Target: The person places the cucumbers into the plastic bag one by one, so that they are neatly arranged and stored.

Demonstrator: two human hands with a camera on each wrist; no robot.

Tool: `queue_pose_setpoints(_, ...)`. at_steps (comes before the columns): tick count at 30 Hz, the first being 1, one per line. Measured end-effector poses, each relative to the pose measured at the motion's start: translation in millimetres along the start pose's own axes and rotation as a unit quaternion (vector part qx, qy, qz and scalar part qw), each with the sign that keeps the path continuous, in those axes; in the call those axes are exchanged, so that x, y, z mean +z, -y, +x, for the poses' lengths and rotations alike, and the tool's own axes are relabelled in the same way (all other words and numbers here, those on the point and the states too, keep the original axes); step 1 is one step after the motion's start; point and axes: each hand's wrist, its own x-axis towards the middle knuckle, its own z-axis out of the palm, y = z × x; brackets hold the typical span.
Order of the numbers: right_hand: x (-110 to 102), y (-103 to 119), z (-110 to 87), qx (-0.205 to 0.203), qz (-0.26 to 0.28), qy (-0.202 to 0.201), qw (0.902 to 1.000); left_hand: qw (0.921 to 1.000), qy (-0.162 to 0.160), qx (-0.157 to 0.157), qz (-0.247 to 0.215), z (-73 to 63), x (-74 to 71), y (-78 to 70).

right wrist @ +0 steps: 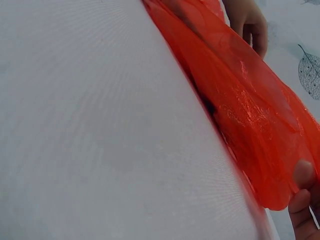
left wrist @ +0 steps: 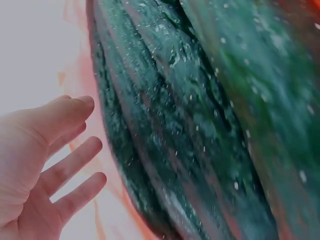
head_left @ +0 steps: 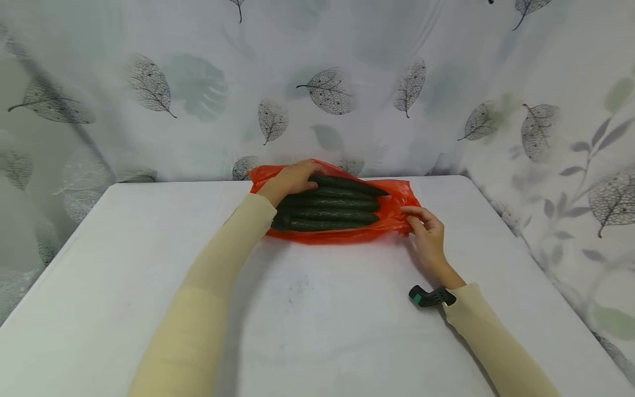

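Note:
Several long dark green cucumbers point(head_left: 329, 204) lie side by side on a red plastic bag point(head_left: 342, 237), which spreads out around them at the table's far side. My left hand point(head_left: 297, 177) reaches over their left end to the back of the bag. In the left wrist view, its slightly bent fingers point(left wrist: 75, 160) are beside a cucumber point(left wrist: 165, 110), above the red plastic, with nothing visibly gripped. At the bag's right end, my right hand point(head_left: 428, 234) pinches the plastic edge between thumb and fingers. The right wrist view shows that thumb point(right wrist: 303, 174) against the bag point(right wrist: 240, 115).
A white table point(head_left: 317, 320) carries the bag near its far edge. Behind it hangs a pale curtain point(head_left: 367, 82) with a leaf print. A dark band point(head_left: 431, 296) is worn on my right wrist.

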Motion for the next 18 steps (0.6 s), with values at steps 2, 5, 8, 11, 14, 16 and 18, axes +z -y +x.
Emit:
queue_pose_setpoints(2,0.1,-0.5,-0.6,-0.002,0.003,0.008,1.0000,0.9998,-0.011,0.008,-0.015,-8.0,-3.4,1.2)
queue_pose_setpoints(5,-0.5,-0.7,-0.4,0.000,-0.002,0.012,0.9999,0.9991,-0.033,0.012,-0.024,-19.4,-10.0,2.0)
queue_pose_setpoints(8,-0.5,-0.5,-0.4,0.006,-0.009,0.010,0.9999,0.9983,-0.050,0.003,-0.030,-30.5,-16.6,2.7)
queue_pose_setpoints(11,-0.7,-0.7,-1.9,0.010,-0.013,0.009,0.9998,0.9970,-0.063,-0.007,-0.044,-41.5,-20.1,4.6)
queue_pose_setpoints(14,-0.2,-0.4,-2.8,0.010,-0.005,0.010,0.9999,0.9957,-0.075,-0.014,-0.052,-53.1,-21.2,7.5)
queue_pose_setpoints(16,0.3,-0.3,-1.6,0.009,0.002,0.012,0.9999,0.9946,-0.088,-0.018,-0.051,-61.2,-21.4,9.7)
queue_pose_setpoints(18,1.1,-0.3,0.3,0.010,0.008,0.014,0.9998,0.9928,-0.106,-0.023,-0.051,-70.6,-21.7,11.2)
